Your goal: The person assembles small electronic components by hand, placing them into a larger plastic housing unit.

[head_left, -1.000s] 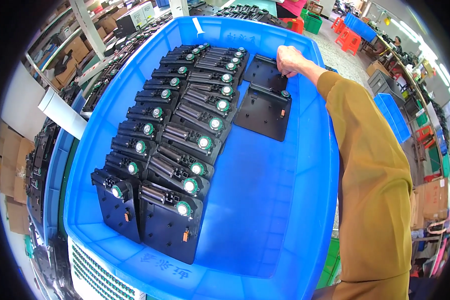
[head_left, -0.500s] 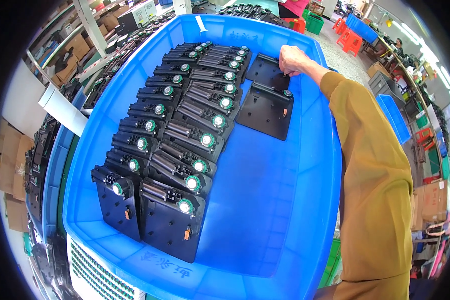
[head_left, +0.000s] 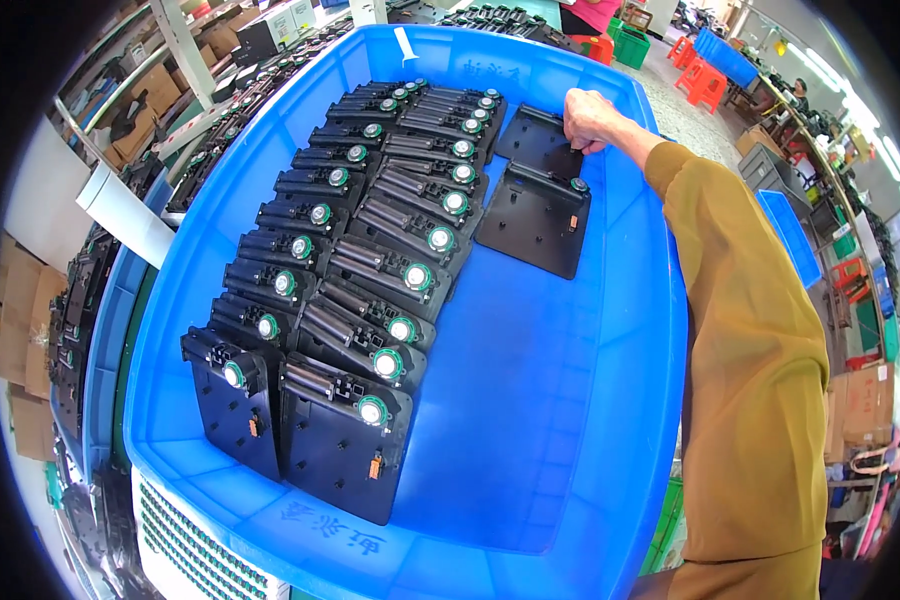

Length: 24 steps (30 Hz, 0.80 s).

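My right hand (head_left: 592,120), its fingers curled closed, is at the right end of the farthest black panel (head_left: 542,138) in the right-hand row. The hand covers that panel's end, and its fingertips are partly hidden. Just nearer lies another black panel (head_left: 533,215) with a dark bar along its far edge and a small orange part near its right side. Both sit in a large blue plastic tub (head_left: 610,330). My left hand is out of view.
Two overlapping rows of similar black panels (head_left: 345,440) with round silver-and-green parts fill the tub's left and middle. Outside stand a white post (head_left: 125,215), more panels on the left, and red stools (head_left: 705,88) far right. A white-and-green stack (head_left: 205,545) sits below the tub.
The view has shifted very slightly. My right hand stays closed at the far panel's end; the other panels lie as before.
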Tool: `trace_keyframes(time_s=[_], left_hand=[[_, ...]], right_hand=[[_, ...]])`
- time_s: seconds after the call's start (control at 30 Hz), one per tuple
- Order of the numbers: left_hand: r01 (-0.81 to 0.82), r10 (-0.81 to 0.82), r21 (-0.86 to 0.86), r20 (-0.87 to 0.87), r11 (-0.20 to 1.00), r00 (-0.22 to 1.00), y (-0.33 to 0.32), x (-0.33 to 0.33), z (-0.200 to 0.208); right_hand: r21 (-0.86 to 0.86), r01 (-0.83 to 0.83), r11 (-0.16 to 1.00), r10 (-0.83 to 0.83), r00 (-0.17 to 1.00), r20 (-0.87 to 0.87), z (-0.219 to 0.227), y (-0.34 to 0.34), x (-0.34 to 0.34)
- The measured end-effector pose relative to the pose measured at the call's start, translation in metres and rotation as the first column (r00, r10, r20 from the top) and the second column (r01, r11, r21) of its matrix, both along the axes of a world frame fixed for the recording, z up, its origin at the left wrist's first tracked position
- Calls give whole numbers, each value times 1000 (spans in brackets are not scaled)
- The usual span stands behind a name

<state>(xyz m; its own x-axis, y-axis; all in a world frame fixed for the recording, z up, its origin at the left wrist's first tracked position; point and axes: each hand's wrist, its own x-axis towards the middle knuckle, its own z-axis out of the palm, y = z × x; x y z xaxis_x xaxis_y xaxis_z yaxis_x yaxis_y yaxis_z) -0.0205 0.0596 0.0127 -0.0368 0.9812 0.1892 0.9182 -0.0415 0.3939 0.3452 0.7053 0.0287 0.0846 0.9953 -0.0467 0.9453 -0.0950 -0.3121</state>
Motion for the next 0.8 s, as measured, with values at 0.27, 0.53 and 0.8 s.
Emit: trace_keyframes(time_s=[0.27, 0.53, 0.8], left_hand=[[-12, 12, 24, -18, 1000, 1000, 5, 2, 2], [-8, 9, 23, -37, 1000, 999, 5, 5, 7], [-26, 26, -5, -58, 1000, 998, 8, 7, 12]], right_hand=[[21, 156, 988, -157, 986, 63, 41, -47, -46], [115, 37, 993, -49, 993, 106, 34, -47, -23], [47, 66, 997, -67, 998, 14, 59, -75, -51]])
